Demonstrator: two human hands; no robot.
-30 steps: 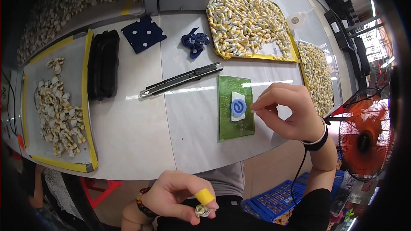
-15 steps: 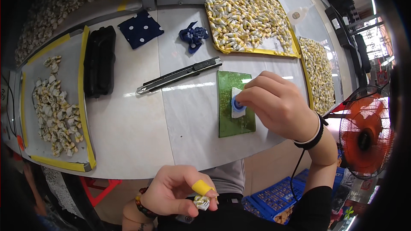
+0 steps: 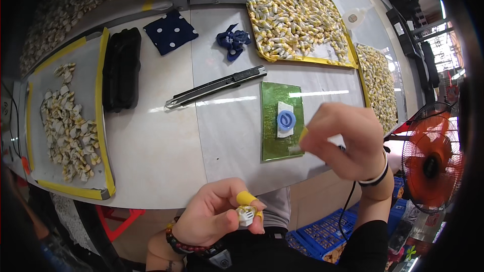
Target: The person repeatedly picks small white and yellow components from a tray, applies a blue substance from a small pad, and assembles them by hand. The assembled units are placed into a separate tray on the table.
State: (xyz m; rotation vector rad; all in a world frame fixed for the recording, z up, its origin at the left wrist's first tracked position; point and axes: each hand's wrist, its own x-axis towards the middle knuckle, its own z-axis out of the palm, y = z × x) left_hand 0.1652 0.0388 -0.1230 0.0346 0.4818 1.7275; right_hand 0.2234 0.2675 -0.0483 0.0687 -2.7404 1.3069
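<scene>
Low at the table's front edge, my left hand point(image 3: 214, 216) pinches a small white and yellow moulded piece point(image 3: 246, 215) with slots in its face. One of its fingers wears a yellow finger cover point(image 3: 246, 198). My right hand point(image 3: 348, 138) is curled in a pinch at the right side of a green plate point(image 3: 269, 148); motion blurs it, and whatever its fingertips hold cannot be made out. On the plate rests a white pad point(image 3: 285, 107), and on that sits a small round blue cup point(image 3: 287, 120), its inside in plain view.
Beyond the plate lies a black utility knife point(image 3: 217, 86). Farther back are a polka-dot cloth point(image 3: 170, 31), a crumpled blue cloth point(image 3: 233, 41) and a yellow-edged tray point(image 3: 262, 56) of pieces. Leftward are a black tray point(image 3: 121, 70) and another piece-filled tray point(image 3: 107, 161). A fan point(image 3: 432, 163) stands right.
My right hand has drawn back from the blue cup toward the right and nearer to me, uncovering the cup. My left hand has turned the small piece so its slotted side shows more.
</scene>
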